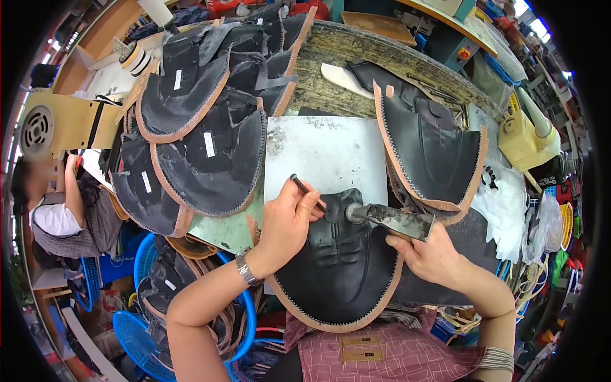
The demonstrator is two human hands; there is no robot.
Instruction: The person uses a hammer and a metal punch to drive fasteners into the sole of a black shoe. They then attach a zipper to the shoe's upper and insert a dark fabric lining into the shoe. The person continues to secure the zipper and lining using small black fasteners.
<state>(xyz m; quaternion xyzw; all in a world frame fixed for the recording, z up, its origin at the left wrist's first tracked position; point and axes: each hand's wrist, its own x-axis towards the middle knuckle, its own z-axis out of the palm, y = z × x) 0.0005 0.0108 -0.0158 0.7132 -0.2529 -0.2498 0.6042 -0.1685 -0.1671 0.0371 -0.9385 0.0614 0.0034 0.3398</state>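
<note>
Closest in, the pink patterned apron (pixel 382 347); just beyond, a black shoe upper (pixel 337 280) lies across a white board (pixel 324 146). Left hand (pixel 289 216) pinches a slim dark rod (pixel 300 184) over the upper, right hand (pixel 433 251) grips a hammer (pixel 398 221), its round face near the rod!

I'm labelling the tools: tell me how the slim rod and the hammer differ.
The slim rod is dark; the hammer is bulkier, with a worn, greyish surface. The left hand holds the slim rod; the right hand holds the hammer. Both are hand-held.
</note>
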